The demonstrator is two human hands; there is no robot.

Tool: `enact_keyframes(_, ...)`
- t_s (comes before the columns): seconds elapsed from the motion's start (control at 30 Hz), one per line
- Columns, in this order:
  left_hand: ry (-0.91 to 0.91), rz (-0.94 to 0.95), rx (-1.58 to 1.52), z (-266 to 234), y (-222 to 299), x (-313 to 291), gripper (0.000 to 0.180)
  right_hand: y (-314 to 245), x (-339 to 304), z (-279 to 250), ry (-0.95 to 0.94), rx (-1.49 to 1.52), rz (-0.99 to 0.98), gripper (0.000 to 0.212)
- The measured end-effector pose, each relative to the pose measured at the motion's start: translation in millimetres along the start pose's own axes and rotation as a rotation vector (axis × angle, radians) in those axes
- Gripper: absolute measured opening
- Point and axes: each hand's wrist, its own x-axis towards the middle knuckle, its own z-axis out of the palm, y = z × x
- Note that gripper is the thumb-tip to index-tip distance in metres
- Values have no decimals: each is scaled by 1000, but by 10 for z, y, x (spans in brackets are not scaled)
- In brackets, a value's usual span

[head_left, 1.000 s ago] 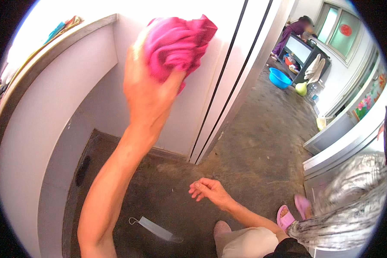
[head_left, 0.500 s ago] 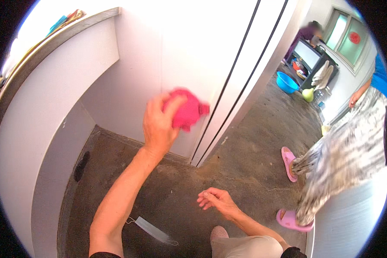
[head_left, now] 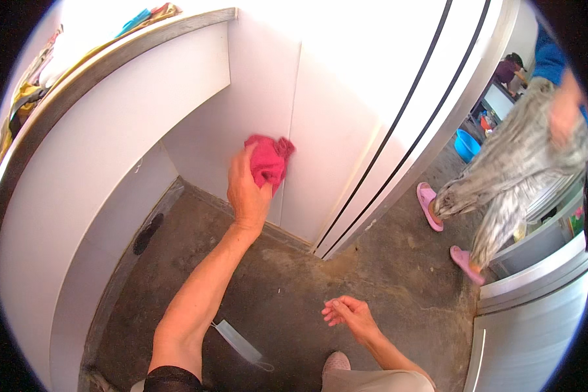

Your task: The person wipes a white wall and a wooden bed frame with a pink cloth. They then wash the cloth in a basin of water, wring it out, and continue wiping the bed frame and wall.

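Note:
My left hand point(head_left: 247, 193) is closed on a crumpled deep-pink cloth point(head_left: 268, 161), at the white wall panel point(head_left: 330, 163) in front of me. The cloth seems to rest against the panel, left of a vertical seam; the palm side of the hand is hidden. Lower down, my right hand point(head_left: 350, 315) hovers over the dark floor with nothing in it, its fingers loosely bent and a little apart. A pale blue face mask point(head_left: 236, 340) with its ear loops lies on the floor between my forearms.
A shelf or counter with a wooden edge point(head_left: 127, 51) curves along the left, with cloths on top. At right, a person in patterned trousers point(head_left: 496, 163) and pink slippers stands in the doorway. A blue basin point(head_left: 466, 145) and another person point(head_left: 508, 68) are farther back.
The pink cloth has shifted left across the wall panel with my left hand, relative to the door frame's black lines. My view has turned left. The person at right has stepped farther into the doorway.

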Motion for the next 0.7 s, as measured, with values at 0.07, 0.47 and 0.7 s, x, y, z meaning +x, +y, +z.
enact_keyframes(0.07, -91, -20, 12, -69, -105, -60, 65, -3, -16, 20, -10, 10, 6, 26)
enact_keyframes(0.47, 333, 393, -104, 41, 566, 913, 70, 67, 80, -16, -33, -11, 24, 29)
enact_keyframes(0.7, 16, 124, -158, -119, 353, 487, 66, 128, 20, -42, -18, -10, 59, 29)
